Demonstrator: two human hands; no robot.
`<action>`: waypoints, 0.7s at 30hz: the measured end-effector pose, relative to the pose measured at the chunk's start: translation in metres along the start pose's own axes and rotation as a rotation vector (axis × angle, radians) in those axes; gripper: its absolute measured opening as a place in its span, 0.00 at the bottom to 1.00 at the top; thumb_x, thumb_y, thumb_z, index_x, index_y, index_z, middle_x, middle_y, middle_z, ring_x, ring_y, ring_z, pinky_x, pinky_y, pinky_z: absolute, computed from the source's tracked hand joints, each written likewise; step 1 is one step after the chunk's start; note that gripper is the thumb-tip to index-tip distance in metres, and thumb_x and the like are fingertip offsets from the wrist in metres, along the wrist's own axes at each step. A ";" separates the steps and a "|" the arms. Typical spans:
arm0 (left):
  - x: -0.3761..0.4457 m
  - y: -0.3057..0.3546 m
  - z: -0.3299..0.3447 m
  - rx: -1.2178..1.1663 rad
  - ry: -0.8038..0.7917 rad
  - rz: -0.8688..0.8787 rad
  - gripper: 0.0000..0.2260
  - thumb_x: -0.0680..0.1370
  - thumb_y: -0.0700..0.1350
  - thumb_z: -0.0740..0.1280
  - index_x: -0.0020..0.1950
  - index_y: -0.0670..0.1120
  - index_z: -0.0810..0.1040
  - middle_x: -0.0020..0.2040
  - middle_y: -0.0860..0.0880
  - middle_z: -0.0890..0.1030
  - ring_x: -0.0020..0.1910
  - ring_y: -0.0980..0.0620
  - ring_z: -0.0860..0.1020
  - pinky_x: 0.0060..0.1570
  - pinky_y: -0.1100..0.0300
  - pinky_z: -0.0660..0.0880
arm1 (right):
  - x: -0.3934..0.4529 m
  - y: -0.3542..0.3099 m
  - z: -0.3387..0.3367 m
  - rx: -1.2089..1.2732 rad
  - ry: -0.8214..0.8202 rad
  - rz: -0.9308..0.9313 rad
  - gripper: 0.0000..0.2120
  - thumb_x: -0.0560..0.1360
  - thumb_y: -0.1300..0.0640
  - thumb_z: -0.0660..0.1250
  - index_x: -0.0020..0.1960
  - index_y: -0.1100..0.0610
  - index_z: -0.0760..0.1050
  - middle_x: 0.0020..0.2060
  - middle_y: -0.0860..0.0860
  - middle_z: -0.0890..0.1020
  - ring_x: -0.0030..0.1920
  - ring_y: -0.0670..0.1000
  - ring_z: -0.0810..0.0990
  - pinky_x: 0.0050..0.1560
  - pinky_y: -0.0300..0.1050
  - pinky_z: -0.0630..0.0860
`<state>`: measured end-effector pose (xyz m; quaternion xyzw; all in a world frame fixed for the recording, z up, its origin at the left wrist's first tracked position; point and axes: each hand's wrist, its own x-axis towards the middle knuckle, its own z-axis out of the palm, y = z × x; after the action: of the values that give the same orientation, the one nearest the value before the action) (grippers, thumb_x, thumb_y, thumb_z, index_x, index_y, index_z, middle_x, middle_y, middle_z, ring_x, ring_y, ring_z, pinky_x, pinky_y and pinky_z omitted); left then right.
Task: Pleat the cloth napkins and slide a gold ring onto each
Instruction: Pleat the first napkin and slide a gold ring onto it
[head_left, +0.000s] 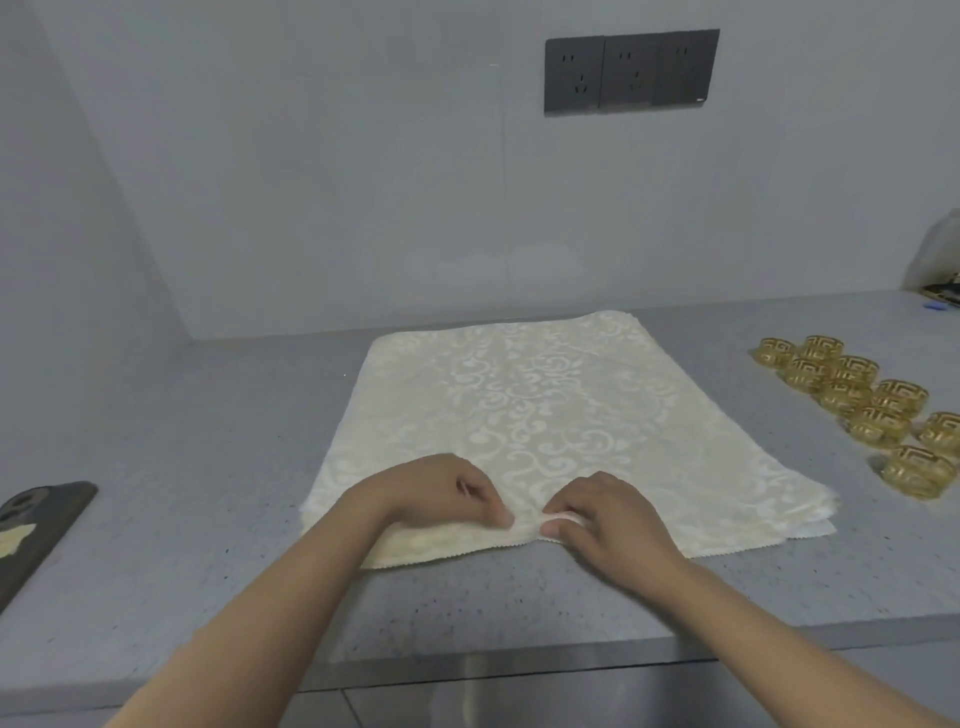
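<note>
At the near edge, the left hand (447, 493) and right hand (602, 514) pinch the napkin (545, 405); keep folds small and even.

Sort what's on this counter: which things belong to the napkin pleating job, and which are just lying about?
Belongs to the job:
- cream napkins, stacked, near edge pinched by left hand and right hand
- gold rings, clustered to the right

Just lying about:
- phone, far left
- bag, back right corner
- wall sockets
</note>
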<state>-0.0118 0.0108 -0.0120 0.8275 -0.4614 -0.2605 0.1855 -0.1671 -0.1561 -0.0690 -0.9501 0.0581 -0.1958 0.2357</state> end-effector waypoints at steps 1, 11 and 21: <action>0.007 -0.003 -0.004 -0.023 0.025 0.000 0.14 0.70 0.63 0.68 0.43 0.54 0.81 0.41 0.61 0.77 0.41 0.62 0.74 0.46 0.62 0.69 | 0.001 0.001 -0.002 -0.011 -0.003 0.013 0.21 0.70 0.36 0.57 0.49 0.47 0.80 0.41 0.35 0.76 0.45 0.41 0.70 0.47 0.30 0.61; 0.052 -0.039 -0.030 0.226 0.322 -0.176 0.16 0.73 0.49 0.72 0.60 0.48 0.77 0.56 0.52 0.76 0.55 0.52 0.74 0.54 0.61 0.70 | 0.000 0.027 -0.011 0.034 0.022 0.002 0.13 0.72 0.45 0.66 0.48 0.52 0.83 0.44 0.39 0.81 0.47 0.46 0.77 0.49 0.29 0.64; 0.025 -0.007 -0.023 0.535 0.196 -0.240 0.08 0.73 0.47 0.72 0.37 0.48 0.75 0.32 0.54 0.75 0.38 0.51 0.74 0.37 0.62 0.67 | 0.017 0.047 -0.039 0.169 -0.101 0.230 0.10 0.72 0.56 0.72 0.53 0.54 0.82 0.53 0.47 0.82 0.55 0.43 0.77 0.52 0.22 0.65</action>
<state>0.0183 -0.0059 -0.0041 0.9168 -0.3924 -0.0689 -0.0275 -0.1676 -0.2173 -0.0537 -0.9226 0.1379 -0.1239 0.3383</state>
